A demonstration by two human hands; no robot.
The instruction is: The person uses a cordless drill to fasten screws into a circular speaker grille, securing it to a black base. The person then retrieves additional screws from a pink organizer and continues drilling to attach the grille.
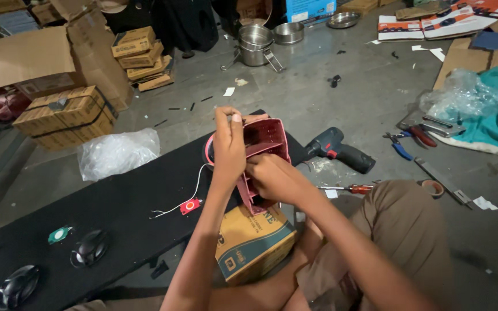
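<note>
A pink plastic housing [267, 140], open and box-like, stands tilted over the edge of a long black panel [110, 213]. My left hand [229, 144] grips its left rim from above. My right hand [272, 177] is closed on its lower front, fingers inside the opening. A white wire runs from the housing down to a small red part [190, 205] lying on the panel. Under the housing sits a brown and blue cardboard box [253, 242], resting by my legs.
A cordless drill [341, 151] and a red-handled screwdriver [350, 188] lie on the concrete floor to the right, pliers [416, 137] beyond. On the panel: two black oval parts [90, 247], a green piece [59, 234]. Clear plastic bag [116, 152], cardboard cartons [67, 115], steel pots [256, 44] stand farther off.
</note>
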